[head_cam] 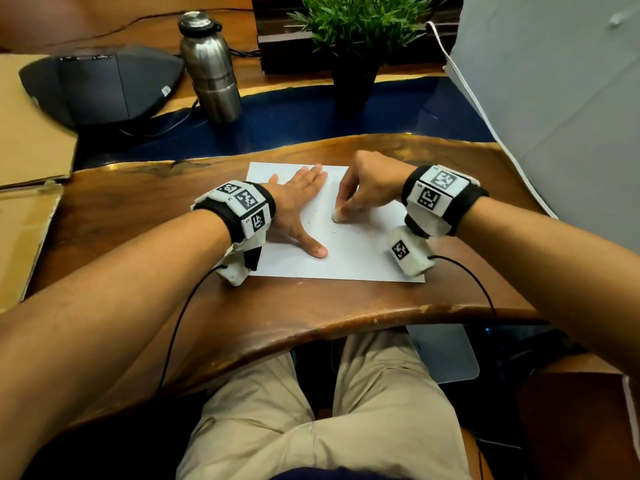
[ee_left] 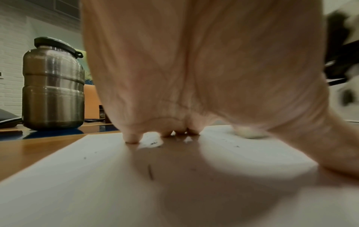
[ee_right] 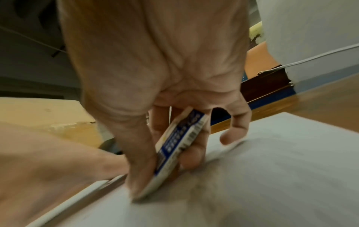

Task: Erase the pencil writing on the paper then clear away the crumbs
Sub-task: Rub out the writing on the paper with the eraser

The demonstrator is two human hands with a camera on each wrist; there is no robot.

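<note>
The eraser, in its blue-printed sleeve, stands tilted on the middle of the paper, pinched between my right hand's thumb and fingers, its white tip touching the sheet. Dark crumbs lie scattered just beside it. My left hand lies flat, fingers spread, pressing the paper onto the wooden desk. Beyond stand a steel bottle and a potted plant.

a steel bottle (capped) stands beside a potted plant.
</note>
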